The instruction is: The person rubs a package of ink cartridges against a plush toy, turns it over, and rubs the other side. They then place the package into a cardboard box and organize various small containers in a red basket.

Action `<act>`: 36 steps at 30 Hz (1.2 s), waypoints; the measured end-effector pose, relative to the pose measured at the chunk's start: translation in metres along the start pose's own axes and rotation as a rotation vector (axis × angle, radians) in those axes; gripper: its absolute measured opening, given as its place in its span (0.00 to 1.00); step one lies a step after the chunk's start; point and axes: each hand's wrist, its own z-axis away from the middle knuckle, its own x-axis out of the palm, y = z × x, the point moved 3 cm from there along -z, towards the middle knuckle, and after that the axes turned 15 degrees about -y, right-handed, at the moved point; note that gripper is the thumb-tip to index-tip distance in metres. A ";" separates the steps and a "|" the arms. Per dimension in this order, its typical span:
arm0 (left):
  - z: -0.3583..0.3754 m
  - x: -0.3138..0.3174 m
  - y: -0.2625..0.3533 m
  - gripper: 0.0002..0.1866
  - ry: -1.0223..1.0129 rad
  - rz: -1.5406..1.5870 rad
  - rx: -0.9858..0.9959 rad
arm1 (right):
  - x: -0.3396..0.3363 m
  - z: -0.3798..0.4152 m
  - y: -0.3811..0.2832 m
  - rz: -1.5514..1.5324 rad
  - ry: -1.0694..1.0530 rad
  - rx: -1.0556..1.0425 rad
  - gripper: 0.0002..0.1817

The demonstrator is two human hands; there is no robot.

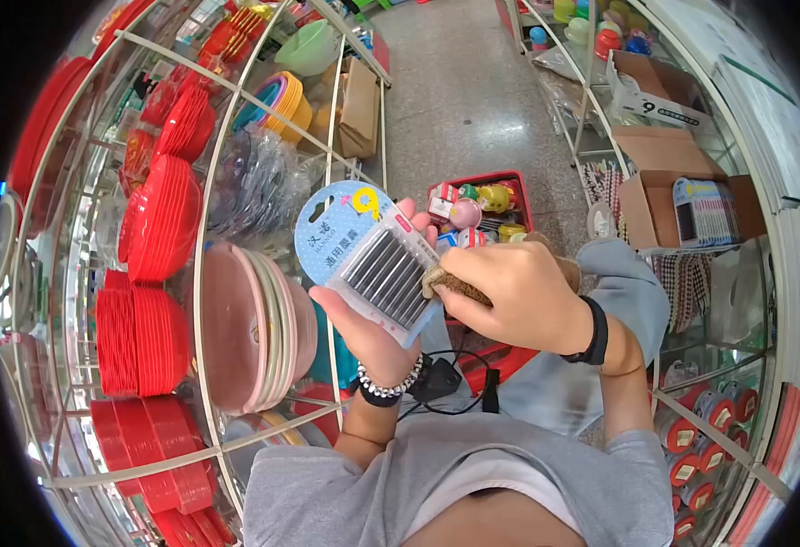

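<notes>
A blister pack of dark ink cartridges (386,275), with a blue dotted header card, lies tilted across my left hand (366,339). The left palm faces up beneath it, and its fingertips show past the pack's far edge. In my right hand (526,294) a brown cloth (459,286) is pinched and bunched; one end of it touches the right side of the pack. Part of the cloth is hidden by the fingers. Just beyond both hands stands a red basket (525,193) holding small toys and boxes.
Glass shelves on the left carry stacked red bowls (158,219) and pale basins (236,328). To the right, an open cardboard box (639,211) contains similar packs (705,214). Tape-like rolls (714,410) sit lower right. Grey floor (446,82) runs between the shelves.
</notes>
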 end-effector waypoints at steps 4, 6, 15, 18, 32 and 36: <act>-0.001 0.001 0.000 0.51 -0.015 0.037 0.020 | 0.000 0.002 -0.006 -0.037 -0.013 -0.013 0.08; -0.001 0.000 -0.002 0.52 -0.019 0.042 0.012 | -0.001 0.002 -0.007 -0.043 -0.008 -0.007 0.08; 0.009 0.004 -0.008 0.48 -0.082 -0.128 -0.078 | -0.012 0.004 0.000 -0.020 0.224 0.025 0.09; 0.010 0.005 -0.007 0.48 -0.075 -0.097 -0.084 | -0.009 0.004 0.001 0.047 0.230 0.045 0.11; 0.003 0.009 -0.001 0.55 -0.104 -0.138 0.005 | -0.004 0.006 -0.005 0.078 0.198 0.051 0.08; 0.004 0.010 -0.006 0.54 -0.138 -0.166 -0.009 | 0.003 0.009 -0.017 0.017 0.124 -0.055 0.07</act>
